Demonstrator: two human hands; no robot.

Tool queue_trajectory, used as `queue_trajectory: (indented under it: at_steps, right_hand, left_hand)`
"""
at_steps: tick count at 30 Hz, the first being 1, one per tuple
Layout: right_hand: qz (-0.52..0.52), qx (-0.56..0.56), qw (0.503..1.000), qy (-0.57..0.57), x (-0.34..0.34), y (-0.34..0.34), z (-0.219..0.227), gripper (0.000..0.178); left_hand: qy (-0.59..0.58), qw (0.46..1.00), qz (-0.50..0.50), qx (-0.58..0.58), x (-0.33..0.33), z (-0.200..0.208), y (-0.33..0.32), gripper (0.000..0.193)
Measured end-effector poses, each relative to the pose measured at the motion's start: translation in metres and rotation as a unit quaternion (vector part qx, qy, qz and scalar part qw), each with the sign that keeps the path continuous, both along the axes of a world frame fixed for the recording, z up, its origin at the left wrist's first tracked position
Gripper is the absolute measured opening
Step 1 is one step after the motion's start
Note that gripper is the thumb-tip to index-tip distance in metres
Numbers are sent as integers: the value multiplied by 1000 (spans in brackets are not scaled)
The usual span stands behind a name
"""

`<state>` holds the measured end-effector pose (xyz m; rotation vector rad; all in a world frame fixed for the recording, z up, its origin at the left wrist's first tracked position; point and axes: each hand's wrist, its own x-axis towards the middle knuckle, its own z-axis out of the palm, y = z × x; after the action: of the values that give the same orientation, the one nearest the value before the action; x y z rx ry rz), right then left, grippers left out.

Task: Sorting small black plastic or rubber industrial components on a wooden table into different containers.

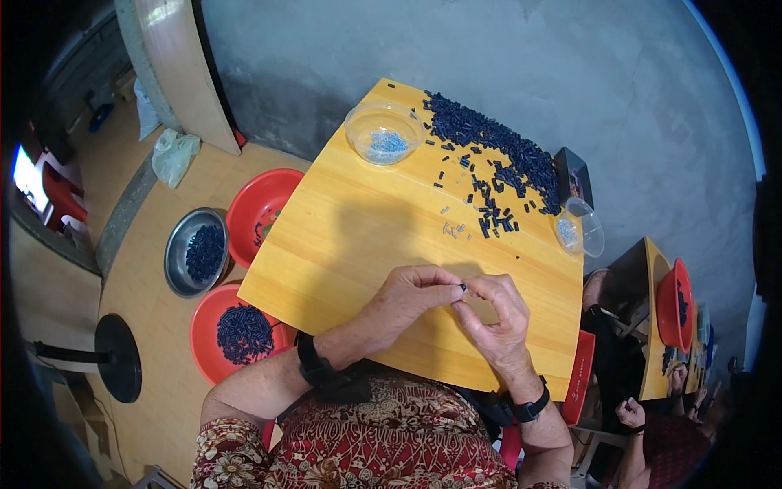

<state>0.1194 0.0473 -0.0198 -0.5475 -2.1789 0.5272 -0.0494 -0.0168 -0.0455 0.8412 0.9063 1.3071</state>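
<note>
Over the near part of the yellow wooden table, my left hand (407, 297) and my right hand (497, 314) meet fingertip to fingertip. Between them is a small black piece (463, 287), mostly covered by the fingers. My left thumb and forefinger pinch it. The right thumb and forefinger close at its other side; whether they hold a second tiny part is too small to see. A big heap of short black cylindrical pieces (497, 143) lies along the table's far right side, with loose ones spilling toward the middle. Several tiny clear or metallic bits (454, 231) lie near them.
On the yellow table (318, 244) stand a clear bowl (358, 134) of small bluish parts, a tipped clear cup (590, 236) and a dark box (575, 178). Left of it are red basins (199, 342) and a steel bowl (173, 265) holding black pieces. Another person's hand (631, 413) shows at right.
</note>
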Motion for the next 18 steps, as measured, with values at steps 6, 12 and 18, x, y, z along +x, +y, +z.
queue_trajectory:
  at_steps: [6, 12, 18]
  right_hand:
    - [-3, 110, 994, -27, 1, -3, -2, 29]
    - [-10, 86, 996, -28, 2, -2, -1, 28]
    - [1, 79, 997, -15, 2, 0, -2, 32]
  left_hand:
    - [-18, 1000, 10, -17, 5, -6, -2, 19]
    - [-30, 999, -6, -25, 4, -1, -1, 17]
    - [-34, 998, -24, -47, 4, -1, -1, 20]
